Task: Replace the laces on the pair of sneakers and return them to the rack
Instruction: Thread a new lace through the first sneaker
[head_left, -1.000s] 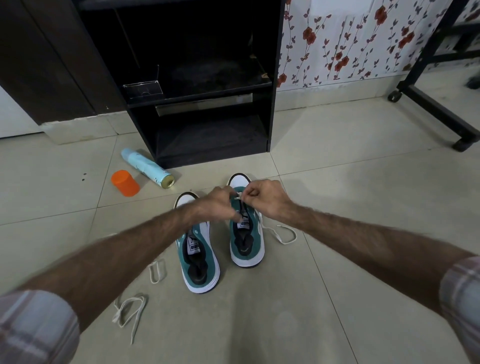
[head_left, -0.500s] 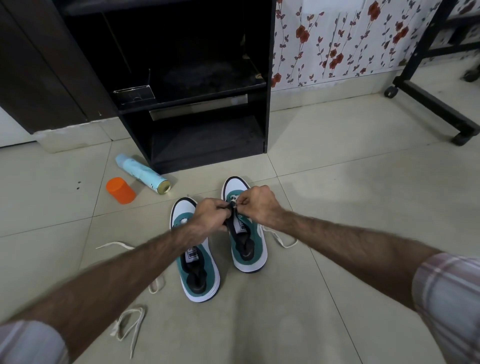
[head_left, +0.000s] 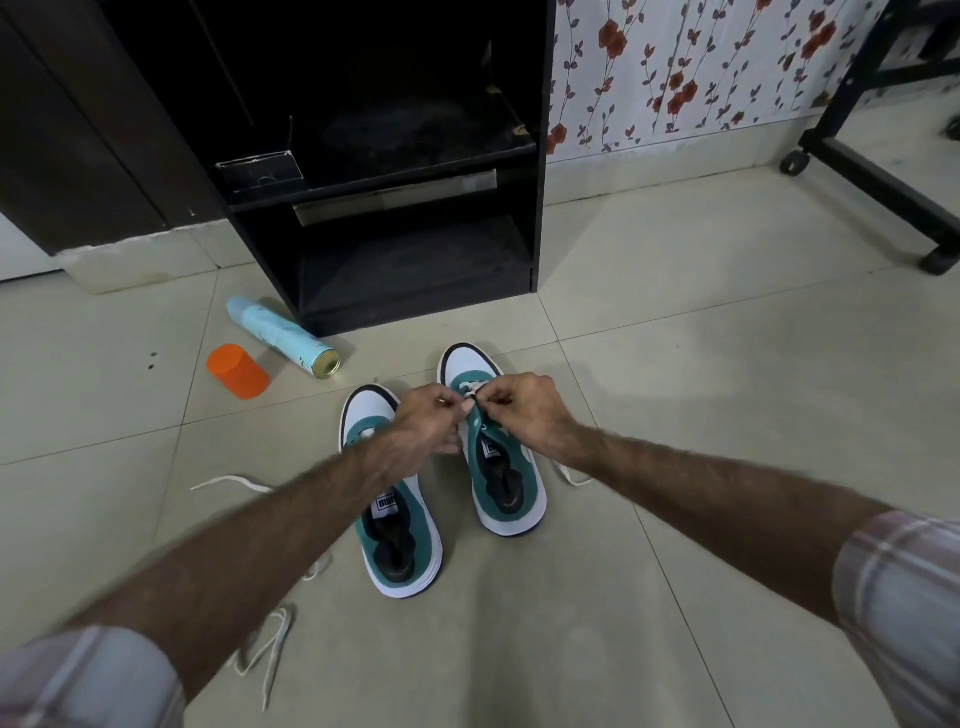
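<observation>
Two white and teal sneakers stand side by side on the tiled floor, toes pointing away from me. Over the front eyelets of the right sneaker (head_left: 506, 488) my left hand (head_left: 426, 428) and my right hand (head_left: 524, 410) meet, each pinching the white lace (head_left: 471, 389) there. One end of that lace trails on the floor to the shoe's right. My left forearm crosses over the left sneaker (head_left: 400, 545). A loose white lace (head_left: 265, 644) lies on the floor at the lower left. The black rack (head_left: 395, 218) stands just beyond the shoes.
A light blue spray can (head_left: 283, 338) lies on its side left of the rack, with an orange cap (head_left: 238, 371) next to it. A black wheeled frame (head_left: 872, 171) stands at the right. A dark cabinet (head_left: 78, 130) fills the far left.
Both hands have stayed at the front eyelets of the right sneaker, shifting slightly toward its toe. The view has tilted a little.
</observation>
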